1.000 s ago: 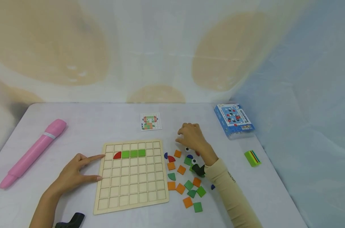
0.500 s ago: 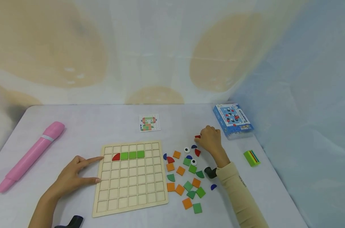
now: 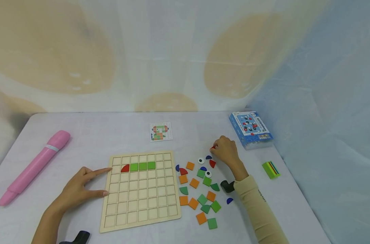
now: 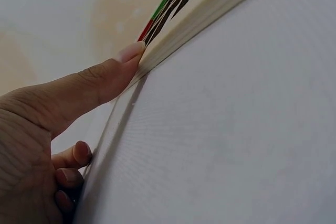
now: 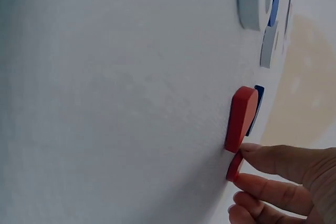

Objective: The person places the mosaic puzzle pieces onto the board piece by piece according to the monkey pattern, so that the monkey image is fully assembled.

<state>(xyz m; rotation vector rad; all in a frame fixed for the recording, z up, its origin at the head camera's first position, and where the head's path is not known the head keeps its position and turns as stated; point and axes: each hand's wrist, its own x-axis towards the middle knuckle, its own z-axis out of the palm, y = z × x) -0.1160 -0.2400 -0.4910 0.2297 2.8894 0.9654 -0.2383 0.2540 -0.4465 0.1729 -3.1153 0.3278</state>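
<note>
A pale wooden grid board lies at centre-left in the head view. One red quarter-circle tile and a row of green square tiles sit in its upper cells. At the board's left edge, my left hand touches it with thumb and forefinger extended and spread apart. My right hand is on the table right of the board, pinching a small red tile between thumb and forefinger; its full outline is hidden. Just beside it lie another red tile and a blue half-circle tile.
Orange, green, red and blue tiles, such as an orange square, are scattered right of the board, with eye discs. A pattern card, blue box, green block and pink tube lie around.
My right hand has moved right and down onto the table and taken hold of a red tile. The left hand stays at the board's edge.
</note>
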